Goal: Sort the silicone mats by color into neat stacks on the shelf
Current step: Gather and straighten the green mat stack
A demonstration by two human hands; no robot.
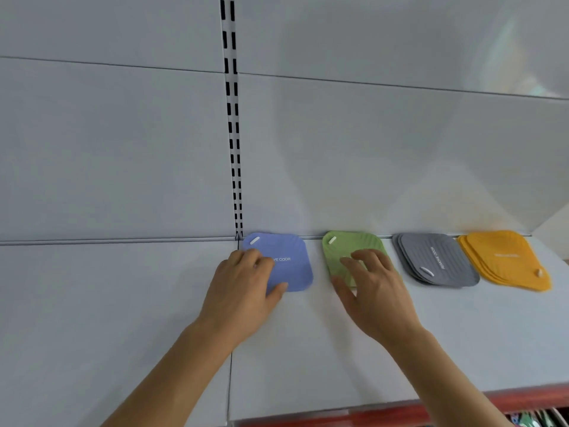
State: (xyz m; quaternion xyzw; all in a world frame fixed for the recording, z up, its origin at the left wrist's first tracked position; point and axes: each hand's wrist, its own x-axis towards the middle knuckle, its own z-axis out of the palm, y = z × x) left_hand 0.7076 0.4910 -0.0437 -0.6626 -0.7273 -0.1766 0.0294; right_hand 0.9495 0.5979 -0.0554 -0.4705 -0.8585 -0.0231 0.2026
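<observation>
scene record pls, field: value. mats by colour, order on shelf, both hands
surface: white shelf, against a white back panel
order, left to right: blue, green, grey, yellow
blue mats: stack squared up, printed text on top
green mats: stack, partly covered by a hand
grey mats: stack fanned, edges offset
yellow mats: stack fanned, edges offset
left hand: resting on the blue stack's left side, thumb at its front edge
right hand: fingers spread on the green stack
loose mats elsewhere: none visible

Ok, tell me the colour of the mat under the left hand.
Blue mat, seen in the head view.
</observation>
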